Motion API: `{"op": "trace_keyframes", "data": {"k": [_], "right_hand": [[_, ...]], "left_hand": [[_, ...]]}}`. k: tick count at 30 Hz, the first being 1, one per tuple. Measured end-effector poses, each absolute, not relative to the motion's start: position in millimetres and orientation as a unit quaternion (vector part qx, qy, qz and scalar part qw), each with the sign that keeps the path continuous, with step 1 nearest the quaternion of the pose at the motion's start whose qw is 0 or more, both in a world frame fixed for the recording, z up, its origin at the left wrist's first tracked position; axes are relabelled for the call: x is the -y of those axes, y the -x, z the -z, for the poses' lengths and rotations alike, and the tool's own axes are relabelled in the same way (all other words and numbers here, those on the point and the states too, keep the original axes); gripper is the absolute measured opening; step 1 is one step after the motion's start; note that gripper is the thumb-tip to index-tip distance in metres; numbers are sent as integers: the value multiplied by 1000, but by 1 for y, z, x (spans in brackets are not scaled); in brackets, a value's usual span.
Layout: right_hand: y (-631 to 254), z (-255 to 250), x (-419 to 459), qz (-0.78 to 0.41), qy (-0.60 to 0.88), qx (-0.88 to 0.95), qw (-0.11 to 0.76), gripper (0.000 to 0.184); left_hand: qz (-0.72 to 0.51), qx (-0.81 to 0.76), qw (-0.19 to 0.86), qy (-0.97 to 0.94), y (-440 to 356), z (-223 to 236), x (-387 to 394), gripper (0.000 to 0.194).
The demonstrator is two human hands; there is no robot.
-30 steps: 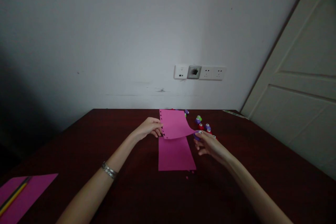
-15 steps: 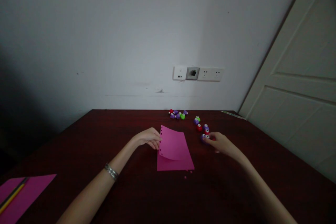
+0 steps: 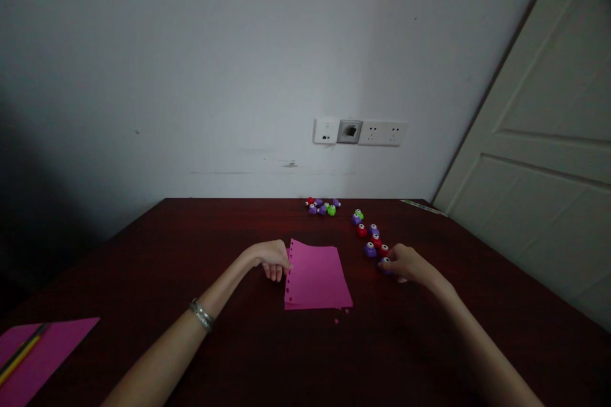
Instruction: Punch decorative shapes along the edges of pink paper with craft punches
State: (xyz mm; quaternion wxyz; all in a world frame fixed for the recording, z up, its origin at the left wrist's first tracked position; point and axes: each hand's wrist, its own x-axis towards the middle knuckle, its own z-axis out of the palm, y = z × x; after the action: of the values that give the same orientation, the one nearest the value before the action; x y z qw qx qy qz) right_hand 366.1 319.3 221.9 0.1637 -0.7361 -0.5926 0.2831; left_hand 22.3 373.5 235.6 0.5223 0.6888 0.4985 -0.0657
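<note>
Left hand (image 3: 275, 260) pinching the punched edge of pink sheets (image 3: 317, 275) at lower centre, right fingers closed round a partly hidden purple piece (image 3: 386, 264), pencils (image 3: 20, 356) cut off lower left, no readable writing

Punched sheet (image 3: 317, 275) lowered, now apparently near-flat

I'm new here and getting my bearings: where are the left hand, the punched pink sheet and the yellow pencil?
left hand (image 3: 273, 257): head view, its back
punched pink sheet (image 3: 316, 276): head view, its middle
yellow pencil (image 3: 20, 360): head view, its shaft
</note>
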Motion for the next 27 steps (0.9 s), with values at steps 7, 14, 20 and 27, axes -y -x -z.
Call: {"op": "trace_keyframes", "data": {"k": [7,14,20,27], "right_hand": [[-364,-219,-322,-263,755,581,150,17],[-364,-216,-325,-246,758,588,137,17],[-363,-215,-325,-229,763,590,129,15],[-362,-222,-319,-188,774,594,115,19]], "left_hand": [[126,-503,500,-694,-28,-231,-372,19],[141,-491,490,-707,-27,-224,-374,18],[143,-503,483,-702,-27,-219,-376,16],[124,-500,494,-700,-27,-214,-379,22]]}}
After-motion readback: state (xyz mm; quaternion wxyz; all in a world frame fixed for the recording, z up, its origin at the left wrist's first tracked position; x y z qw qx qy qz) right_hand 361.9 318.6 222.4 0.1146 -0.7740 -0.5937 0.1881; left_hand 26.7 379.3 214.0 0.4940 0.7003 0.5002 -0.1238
